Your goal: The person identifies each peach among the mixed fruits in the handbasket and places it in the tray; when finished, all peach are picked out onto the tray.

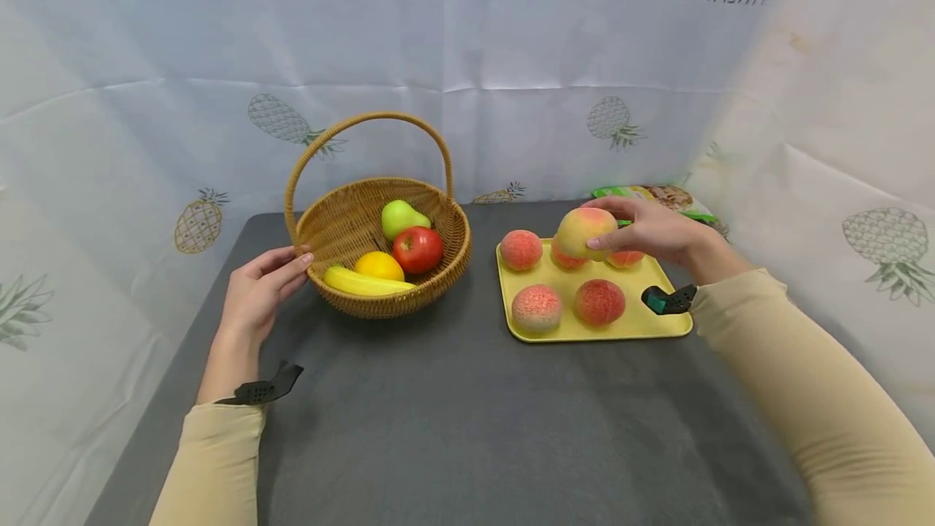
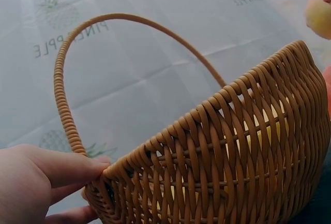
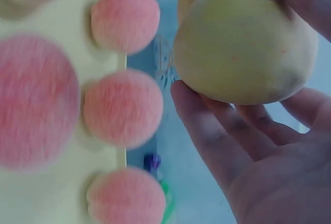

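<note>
My left hand (image 1: 264, 286) pinches the left rim of a wicker basket (image 1: 358, 308) near the foot of its tall arched handle. The wrist view from that side shows thumb and fingers on the woven rim (image 2: 124, 164). Inside the basket lie a banana (image 1: 365, 282), an orange (image 1: 380, 266), a red apple (image 1: 418, 250) and a green pear (image 1: 402, 219). On the right, my right hand (image 1: 653, 230) holds a yellowish peach (image 1: 584, 232) above a yellow tray (image 1: 650, 323). Thumb and fingers curl round the peach (image 3: 245, 48), clear of the tray.
Several pinkish peaches sit on the tray, among them a front one (image 1: 536, 308) and a darker one (image 1: 600, 303). Behind the tray lies a green printed packet (image 1: 668, 198). A white pineapple-print curtain (image 1: 511, 39) hangs behind the grey table (image 1: 467, 428).
</note>
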A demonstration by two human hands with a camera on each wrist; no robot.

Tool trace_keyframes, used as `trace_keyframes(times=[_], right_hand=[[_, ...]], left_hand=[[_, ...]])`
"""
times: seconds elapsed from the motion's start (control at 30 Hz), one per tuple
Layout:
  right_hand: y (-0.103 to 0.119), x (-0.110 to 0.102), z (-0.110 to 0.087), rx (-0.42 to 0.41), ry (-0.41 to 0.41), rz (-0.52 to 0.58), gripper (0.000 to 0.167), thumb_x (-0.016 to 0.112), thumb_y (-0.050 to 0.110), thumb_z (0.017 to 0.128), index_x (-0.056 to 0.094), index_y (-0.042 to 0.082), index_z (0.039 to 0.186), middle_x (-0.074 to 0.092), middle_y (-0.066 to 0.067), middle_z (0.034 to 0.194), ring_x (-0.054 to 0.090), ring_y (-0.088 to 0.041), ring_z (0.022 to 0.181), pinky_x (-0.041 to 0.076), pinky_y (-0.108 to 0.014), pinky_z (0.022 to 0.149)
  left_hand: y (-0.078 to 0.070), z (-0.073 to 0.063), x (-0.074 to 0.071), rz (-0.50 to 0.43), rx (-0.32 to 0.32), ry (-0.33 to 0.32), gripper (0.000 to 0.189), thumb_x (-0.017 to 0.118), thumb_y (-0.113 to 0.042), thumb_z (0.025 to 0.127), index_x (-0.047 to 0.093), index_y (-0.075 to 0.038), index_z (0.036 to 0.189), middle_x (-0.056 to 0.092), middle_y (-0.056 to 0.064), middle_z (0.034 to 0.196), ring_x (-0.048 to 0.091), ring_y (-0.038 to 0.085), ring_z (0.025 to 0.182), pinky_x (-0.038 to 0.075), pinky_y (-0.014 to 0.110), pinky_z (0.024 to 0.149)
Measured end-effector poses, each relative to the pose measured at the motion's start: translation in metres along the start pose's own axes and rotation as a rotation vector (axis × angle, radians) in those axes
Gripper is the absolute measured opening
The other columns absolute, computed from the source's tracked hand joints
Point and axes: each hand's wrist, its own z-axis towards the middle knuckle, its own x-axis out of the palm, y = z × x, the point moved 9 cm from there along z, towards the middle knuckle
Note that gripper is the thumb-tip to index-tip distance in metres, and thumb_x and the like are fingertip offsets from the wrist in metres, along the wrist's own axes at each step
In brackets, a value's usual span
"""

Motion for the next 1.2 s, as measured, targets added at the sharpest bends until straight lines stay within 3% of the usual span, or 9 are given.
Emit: trace_keyframes(times=[0.17, 0.27, 0.47, 0.6, 0.83, 0.93, 1.03, 1.2], right_hand=[[-0.015, -0.013, -0.015, 0.016, -0.032, 0.005, 0.064, 0.079, 0.023, 0.092, 0.048, 0.015, 0.147, 0.048, -0.013, 0.144, 0.054, -0.031, 0.124, 0.048, -0.050, 0.104], [-0.028, -0.018, -0.023, 0.029, -0.041, 0.022, 0.067, 0.078, 0.020, 0.093, 0.043, 0.012, 0.149, 0.050, -0.015, 0.143, 0.056, -0.031, 0.122, 0.049, -0.046, 0.103], [-0.054, -0.027, -0.036, 0.049, -0.044, -0.069, 0.078, 0.076, 0.025, 0.095, 0.033, 0.009, 0.159, 0.047, -0.017, 0.148, 0.051, -0.034, 0.128, 0.045, -0.050, 0.107], [-0.071, -0.033, -0.045, 0.058, -0.062, -0.119, 0.075, 0.076, 0.027, 0.095, 0.037, 0.006, 0.157, 0.050, -0.018, 0.146, 0.051, -0.034, 0.127, 0.045, -0.052, 0.105], [-0.095, -0.040, -0.054, 0.028, -0.115, -0.200, 0.068, 0.084, 0.024, 0.088, 0.053, 0.004, 0.145, 0.056, -0.014, 0.133, 0.056, -0.027, 0.114, 0.053, -0.037, 0.092], [-0.109, -0.039, -0.056, 0.087, -0.131, -0.258, 0.074, 0.086, 0.033, 0.085, 0.053, 0.007, 0.146, 0.056, -0.016, 0.134, 0.056, -0.030, 0.116, 0.052, -0.045, 0.096], [-0.121, -0.031, -0.057, 0.141, -0.090, -0.266, 0.080, 0.084, 0.035, 0.086, 0.046, 0.007, 0.150, 0.050, -0.020, 0.143, 0.054, -0.039, 0.123, 0.048, -0.059, 0.100], [-0.122, -0.020, -0.052, 0.129, -0.047, -0.259, 0.078, 0.083, 0.026, 0.087, 0.042, 0.001, 0.149, 0.043, -0.025, 0.146, 0.052, -0.043, 0.124, 0.048, -0.061, 0.097]], left_hand=[[0.000, 0.000, 0.000, 0.003, 0.001, -0.004, 0.065, 0.084, -0.025, 0.088, 0.058, 0.005, 0.139, 0.065, 0.001, 0.122, 0.066, 0.012, 0.110, 0.054, 0.024, 0.091], [0.001, 0.001, -0.001, 0.005, -0.003, -0.007, 0.066, 0.084, -0.025, 0.088, 0.057, 0.005, 0.140, 0.065, -0.001, 0.120, 0.066, 0.012, 0.109, 0.053, 0.025, 0.092], [0.002, 0.001, -0.003, 0.000, -0.011, -0.011, 0.067, 0.085, -0.027, 0.087, 0.058, 0.005, 0.139, 0.065, -0.001, 0.119, 0.066, 0.013, 0.110, 0.053, 0.025, 0.092], [0.001, 0.001, -0.003, -0.014, -0.010, -0.003, 0.067, 0.085, -0.025, 0.087, 0.057, 0.006, 0.139, 0.064, 0.000, 0.119, 0.067, 0.013, 0.109, 0.053, 0.025, 0.091], [-0.001, 0.005, 0.001, -0.002, 0.011, 0.003, 0.062, 0.083, -0.022, 0.090, 0.057, 0.008, 0.138, 0.068, -0.001, 0.117, 0.067, 0.011, 0.106, 0.054, 0.025, 0.091], [-0.001, 0.006, 0.002, 0.013, 0.013, 0.004, 0.062, 0.083, -0.023, 0.090, 0.058, 0.007, 0.138, 0.067, 0.000, 0.118, 0.066, 0.011, 0.106, 0.053, 0.025, 0.092], [-0.001, 0.006, 0.002, 0.014, 0.007, 0.007, 0.065, 0.084, -0.026, 0.088, 0.058, 0.006, 0.138, 0.066, 0.002, 0.122, 0.065, 0.014, 0.110, 0.053, 0.025, 0.092], [-0.001, 0.007, -0.002, 0.017, -0.002, -0.008, 0.060, 0.082, -0.024, 0.090, 0.059, 0.005, 0.137, 0.066, 0.001, 0.122, 0.064, 0.014, 0.111, 0.054, 0.022, 0.091]])
